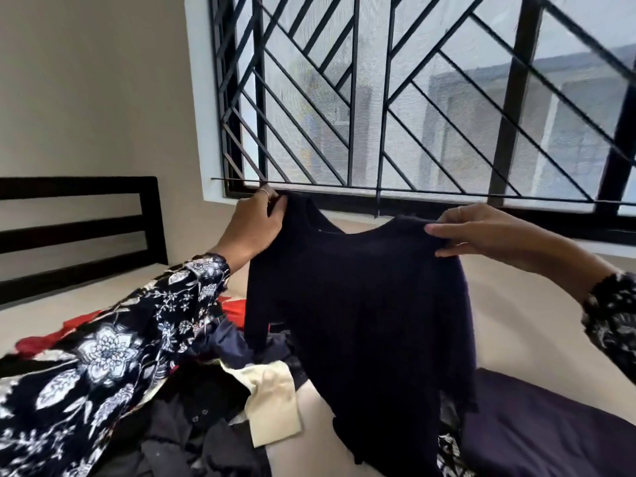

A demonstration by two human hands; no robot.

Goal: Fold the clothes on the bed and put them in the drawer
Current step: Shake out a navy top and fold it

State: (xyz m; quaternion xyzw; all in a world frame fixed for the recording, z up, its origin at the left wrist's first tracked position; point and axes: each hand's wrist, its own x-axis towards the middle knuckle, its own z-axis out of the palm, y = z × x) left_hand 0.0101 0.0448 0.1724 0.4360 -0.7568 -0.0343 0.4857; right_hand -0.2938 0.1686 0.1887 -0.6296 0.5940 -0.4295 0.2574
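- Pile of unfolded clothes (pixel 192 401) nearest the camera, low left on the bed: dark garments, a cream piece (pixel 272 397) on top, a red one (pixel 51 339) at the far left edge of the heap.
- Dark purple fabric (pixel 550 425) lies flat on the bed at lower right, just beside the hanging hem of the held top.
- Floral black-and-white sleeve (pixel 113 352) covers the left forearm, crossing over the pile; matching cuff (pixel 612 315) at right edge.
- Dark navy long-sleeved top (pixel 361 321) held up in the air in front of the person, neckline upward, body hanging straight down, lower hem reaching the pile and the bed.
- Left hand (pixel 256 223) grips the top's left shoulder, fingers curled round the fabric edge, ring visible on one finger.
- Right hand (pixel 481 232) pinches the top's right shoulder between thumb and fingers, fingers fairly straight along the seam.
- Bed (pixel 523 304) with beige sheet stretches behind the top, bare on the right side.
- Dark wooden slatted headboard (pixel 79 228) at far left against the beige wall.
- Window (pixel 413 98) with black diagonal grille and mesh screen behind the bed, farthest back; a grey building shows blurred through it.
- Drawer not in view.
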